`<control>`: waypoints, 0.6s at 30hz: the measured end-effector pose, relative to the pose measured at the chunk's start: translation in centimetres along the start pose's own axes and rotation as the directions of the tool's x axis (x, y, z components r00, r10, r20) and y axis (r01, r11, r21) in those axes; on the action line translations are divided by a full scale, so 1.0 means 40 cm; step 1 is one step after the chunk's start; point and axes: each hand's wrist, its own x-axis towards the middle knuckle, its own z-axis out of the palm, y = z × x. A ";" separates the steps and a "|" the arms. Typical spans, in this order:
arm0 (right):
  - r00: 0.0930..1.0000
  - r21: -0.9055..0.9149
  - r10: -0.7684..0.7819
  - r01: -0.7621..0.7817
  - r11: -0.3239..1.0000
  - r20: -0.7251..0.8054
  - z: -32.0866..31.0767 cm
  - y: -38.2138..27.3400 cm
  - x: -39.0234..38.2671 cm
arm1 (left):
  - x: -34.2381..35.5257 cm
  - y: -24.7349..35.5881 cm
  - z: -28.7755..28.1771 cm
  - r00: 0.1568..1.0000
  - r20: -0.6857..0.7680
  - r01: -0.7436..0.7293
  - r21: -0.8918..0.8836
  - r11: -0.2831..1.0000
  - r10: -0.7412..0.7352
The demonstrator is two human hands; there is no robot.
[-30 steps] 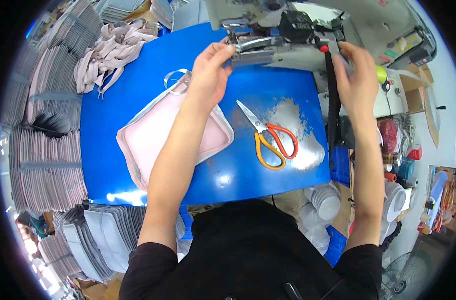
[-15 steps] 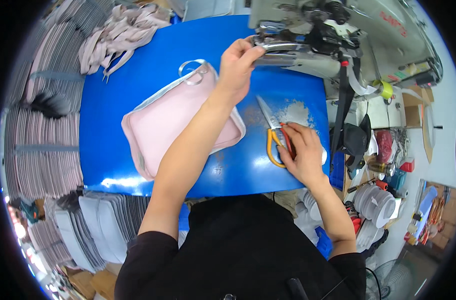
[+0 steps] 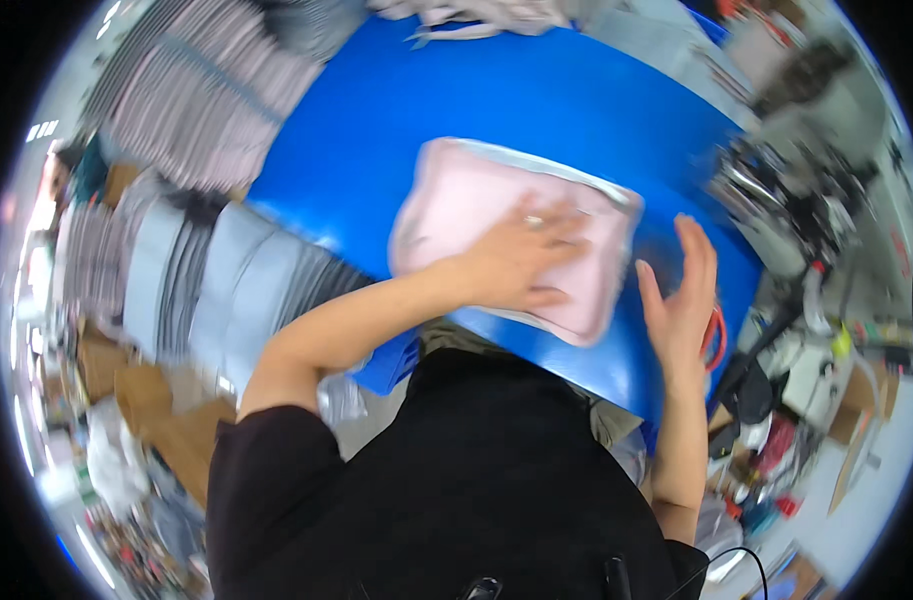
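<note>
A rounded rectangular pink fabric panel (image 3: 456,200) with a pale, raised edge lies on the blue table. On top of it rests my left hand (image 3: 521,257), fingers spread and somewhat blurred, flat against the cloth. My right hand (image 3: 684,300) is off the panel's right side, thumb and fingers apart, with nothing between them. Beside its wrist shows the red handle of the scissors (image 3: 718,340); their blades and the other handle are hidden or blurred.
A sewing machine (image 3: 791,185) stands at the table's right end. Pale fabric strips (image 3: 486,12) lie at the far edge. Tall stacks of pink and grey panels (image 3: 201,105) fill the left side, with more grey stacks (image 3: 261,290) nearer me.
My left hand has left the sewing machine and now lies on the panel. My right hand has let go of the scissors and opened. The whole view has turned.
</note>
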 end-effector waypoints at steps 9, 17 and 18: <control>0.893 -0.091 -0.381 0.412 0.907 0.238 0.096 0.038 0.045 | -0.077 -0.006 -0.067 0.988 -0.153 -0.048 -0.124 0.991 0.028; 0.824 0.225 -0.362 0.290 0.930 0.435 -0.010 -0.065 0.010 | -0.875 -0.277 -0.583 0.293 -0.648 0.953 0.261 0.156 -0.703; 0.843 0.260 -0.352 0.262 0.929 0.408 -0.014 -0.072 0.010 | -1.047 -0.299 -0.573 0.158 -0.679 0.934 0.338 -0.115 -0.717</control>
